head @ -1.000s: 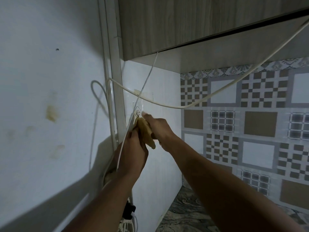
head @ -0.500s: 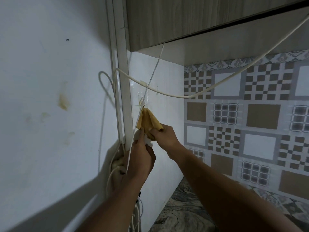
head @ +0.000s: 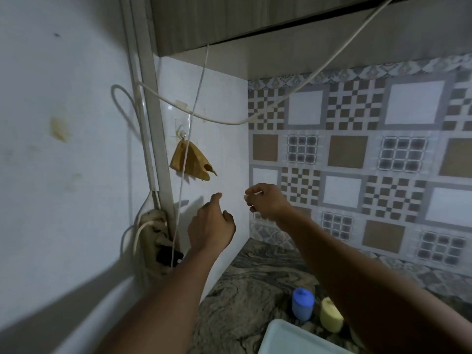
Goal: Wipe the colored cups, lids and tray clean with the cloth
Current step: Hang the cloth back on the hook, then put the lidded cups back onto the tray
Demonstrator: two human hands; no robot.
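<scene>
Cloth [head: 190, 160]: mustard-yellow, folded to a rough triangle, hanging by its top corner from the clear wall hook [head: 182, 135]; one lower corner juts right, and a thin white cord [head: 199, 93] runs down in front of it
Left hand [head: 210, 223]: below the hook, apart from the cloth, fingers loosely curled with the forefinger stretched upward, grasping nothing
Right hand [head: 267, 200]: below and right of the hook, fingers bent loosely inward, holding nothing
Blue cup [head: 302, 304]: well below and right of the hook, upright on the marbled countertop [head: 250, 284], knobbed lid on
Yellow cup [head: 330, 318]: just beside the blue cup, farther from the hook, tilted, partly behind the right forearm
Tray [head: 286, 338]: pale, only a corner showing, farthest below the hook
Thick white cable [head: 229, 121]: sags across the wall just above the hook
</scene>
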